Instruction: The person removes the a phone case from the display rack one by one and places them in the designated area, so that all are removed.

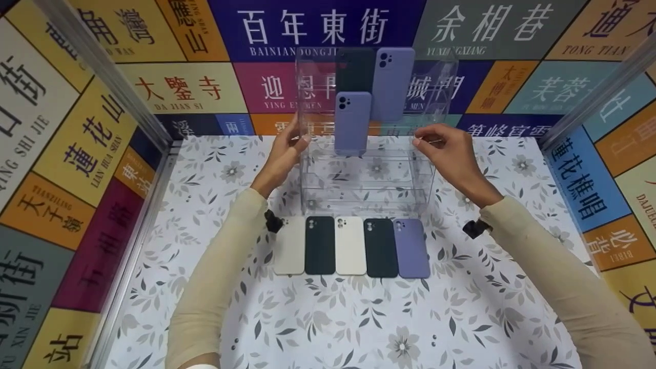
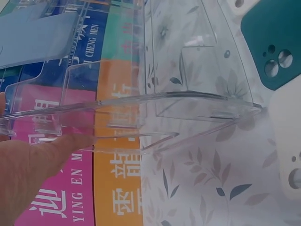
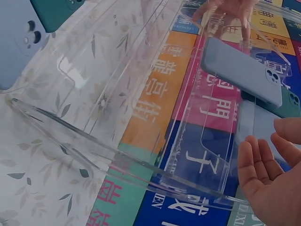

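A clear acrylic tiered display stand stands on the table. My left hand grips its left side panel, thumb in front and fingers behind; one finger extends along the panel in the left wrist view. At the stand's right side is my right hand, its fingers loosely bent and nothing visible between them in the right wrist view. A small purple phone case leans on a middle tier. Higher up stand a dark green phone case, partly hidden by it, and a larger purple phone case.
Several phone cases lie in a row before the stand: a greyish-cream case, a dark green case, a white case, another dark green case and a purple case. Sign-covered panels surround the floral tabletop.
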`<act>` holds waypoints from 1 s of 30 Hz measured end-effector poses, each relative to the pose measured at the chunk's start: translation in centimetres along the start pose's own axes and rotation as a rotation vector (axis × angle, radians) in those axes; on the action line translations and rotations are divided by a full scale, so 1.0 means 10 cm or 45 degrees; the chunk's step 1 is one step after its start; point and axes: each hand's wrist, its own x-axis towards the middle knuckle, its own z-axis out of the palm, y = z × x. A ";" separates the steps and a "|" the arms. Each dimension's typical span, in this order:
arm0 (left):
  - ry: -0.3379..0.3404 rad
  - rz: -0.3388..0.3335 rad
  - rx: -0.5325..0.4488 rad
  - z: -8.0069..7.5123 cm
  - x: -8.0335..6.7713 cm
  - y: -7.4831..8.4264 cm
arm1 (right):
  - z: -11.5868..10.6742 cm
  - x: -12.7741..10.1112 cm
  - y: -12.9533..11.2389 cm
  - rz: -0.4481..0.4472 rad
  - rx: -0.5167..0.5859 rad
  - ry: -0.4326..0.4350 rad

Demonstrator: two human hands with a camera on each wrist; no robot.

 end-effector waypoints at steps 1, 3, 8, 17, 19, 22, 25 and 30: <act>0.005 -0.004 0.010 0.00 0.00 0.00 | 0.02 0.03 -0.01 0.002 0.000 -0.003; 0.020 -0.013 0.016 0.00 0.00 0.01 | 0.04 0.08 -0.04 0.007 0.006 -0.014; 0.050 -0.022 0.051 0.01 0.00 0.01 | 0.09 0.21 -0.12 -0.002 0.012 -0.023; 0.079 0.007 0.044 0.01 0.01 0.01 | 0.21 0.39 -0.20 -0.013 0.060 -0.051; 0.085 0.005 0.022 0.01 0.02 0.00 | 0.23 0.42 -0.22 -0.020 0.068 -0.060; 0.077 -0.002 -0.011 0.02 0.02 0.00 | 0.26 0.47 -0.24 -0.023 0.061 -0.061; 0.063 -0.014 -0.024 0.03 0.03 0.00 | 0.27 0.51 -0.27 -0.040 0.043 -0.054; 0.041 -0.066 -0.041 0.05 0.01 0.01 | 0.35 0.58 -0.29 -0.079 0.032 -0.053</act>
